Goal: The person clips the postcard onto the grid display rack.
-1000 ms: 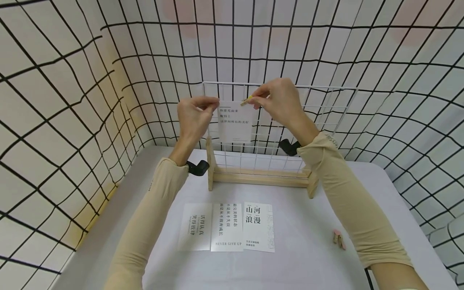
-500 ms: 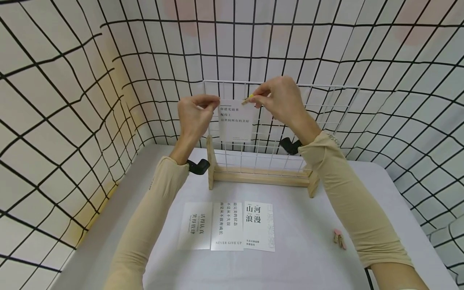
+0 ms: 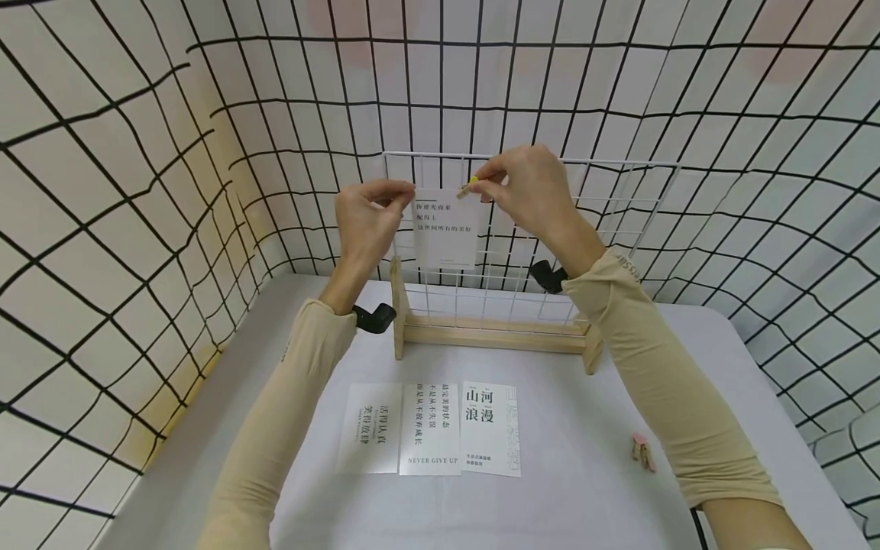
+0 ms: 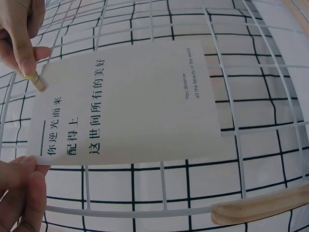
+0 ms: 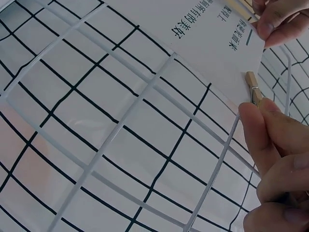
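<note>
A white card [image 3: 445, 246] printed with dark text stands upright against a white wire grid rack [image 3: 522, 229]. My left hand [image 3: 366, 218] pinches the card's top left corner between thumb and fingers. With thumb and index finger, my right hand [image 3: 535, 187] pinches a small wooden clothespin [image 5: 254, 90] by its handle end. The clothespin's tip lies over the card's top right corner, near a grid wire. In the left wrist view the whole printed face of the card [image 4: 145, 106] shows. Whether the clothespin also grips a wire behind the card cannot be seen.
The rack stands on a wooden base [image 3: 495, 340] on a white-covered table. Several cards lie side by side before it, one reading NEVER GIVE UP [image 3: 430, 431]. Small pinkish clothespins [image 3: 643, 452] lie at the right, beside my forearm. Black wire mesh [image 3: 440, 76] surrounds the table.
</note>
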Tool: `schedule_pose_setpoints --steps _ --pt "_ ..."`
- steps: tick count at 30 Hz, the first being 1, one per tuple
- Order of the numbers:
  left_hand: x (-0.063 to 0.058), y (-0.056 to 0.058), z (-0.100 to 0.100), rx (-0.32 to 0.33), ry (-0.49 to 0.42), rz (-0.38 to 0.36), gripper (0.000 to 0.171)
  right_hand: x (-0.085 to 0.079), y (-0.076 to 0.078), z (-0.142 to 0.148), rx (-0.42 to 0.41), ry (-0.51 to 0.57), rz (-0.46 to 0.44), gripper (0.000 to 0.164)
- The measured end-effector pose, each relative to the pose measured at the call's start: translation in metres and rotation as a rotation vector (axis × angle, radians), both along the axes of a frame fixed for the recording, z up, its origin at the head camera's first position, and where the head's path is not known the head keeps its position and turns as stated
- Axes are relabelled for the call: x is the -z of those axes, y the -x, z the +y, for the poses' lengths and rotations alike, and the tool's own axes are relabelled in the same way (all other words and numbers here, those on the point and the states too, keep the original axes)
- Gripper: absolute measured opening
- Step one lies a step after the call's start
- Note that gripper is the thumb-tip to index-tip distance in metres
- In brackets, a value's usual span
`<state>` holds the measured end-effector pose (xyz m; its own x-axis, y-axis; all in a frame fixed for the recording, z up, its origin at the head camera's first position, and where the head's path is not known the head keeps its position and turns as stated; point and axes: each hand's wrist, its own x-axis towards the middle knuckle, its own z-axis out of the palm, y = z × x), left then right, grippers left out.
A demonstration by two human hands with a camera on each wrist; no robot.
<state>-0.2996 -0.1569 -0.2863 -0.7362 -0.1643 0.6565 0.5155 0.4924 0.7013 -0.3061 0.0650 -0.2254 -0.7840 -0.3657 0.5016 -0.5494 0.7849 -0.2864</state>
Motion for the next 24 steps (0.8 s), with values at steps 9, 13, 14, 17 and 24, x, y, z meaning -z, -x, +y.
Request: schedule_pose_setpoints --steps 9,13,14,17,24 --pt "0.0034 0.0004 0.0006 0.003 0.011 0.051 0.007 0.0024 -0.0003 0.001 -0.011 0.001 0.026 0.022" --pt "0.0028 -0.0011 0.0035 -0.037 0.02 0.062 0.007 0.003 -0.0004 0.0021 -0.017 0.012 0.03 0.02" --pt "0.0026 -0.0014 0.0041 -0.047 0.02 0.065 0.007 0.0031 -0.0003 0.0023 -0.018 0.015 0.03 0.02" --pt "0.0021 -0.0022 0.0056 -0.072 0.025 0.072 0.006 0.0036 0.0002 0.0029 -0.023 0.022 0.033 0.018" --pt "0.0012 -0.0051 0.0076 -0.107 0.043 0.058 0.007 0.0043 -0.0007 0.0037 -0.02 0.024 0.035 0.017"
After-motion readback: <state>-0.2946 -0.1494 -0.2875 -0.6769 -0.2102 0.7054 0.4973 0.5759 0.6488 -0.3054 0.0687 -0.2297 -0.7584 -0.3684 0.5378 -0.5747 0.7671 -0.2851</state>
